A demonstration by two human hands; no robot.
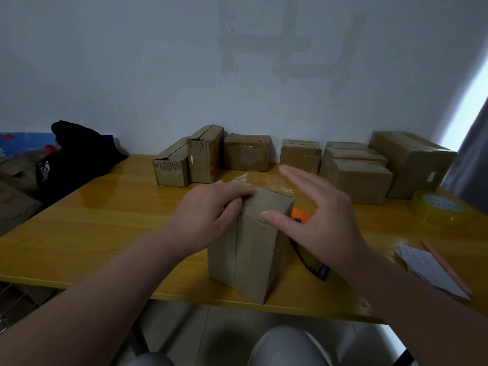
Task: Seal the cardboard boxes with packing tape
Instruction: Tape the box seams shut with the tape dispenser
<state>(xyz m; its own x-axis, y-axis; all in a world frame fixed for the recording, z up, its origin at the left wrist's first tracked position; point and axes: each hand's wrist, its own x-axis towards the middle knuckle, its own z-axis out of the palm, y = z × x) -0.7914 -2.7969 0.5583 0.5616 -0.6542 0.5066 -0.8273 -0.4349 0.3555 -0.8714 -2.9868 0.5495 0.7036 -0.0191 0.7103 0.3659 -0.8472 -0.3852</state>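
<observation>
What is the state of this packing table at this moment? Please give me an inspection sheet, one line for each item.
Surface: yellow table, glossy.
Job's things: front box upright near the table edge, clear tape strip over its top; tape roll at right; row of boxes along the wall.
Clutter: black bag at left; orange item behind the front box; paper pad and pencil at right.
Hands: left hand grips the box top; right hand open, thumb touching the top.
Cables: dark cord right of the front box.
Surroundings: pale wall; curtain at right.
</observation>
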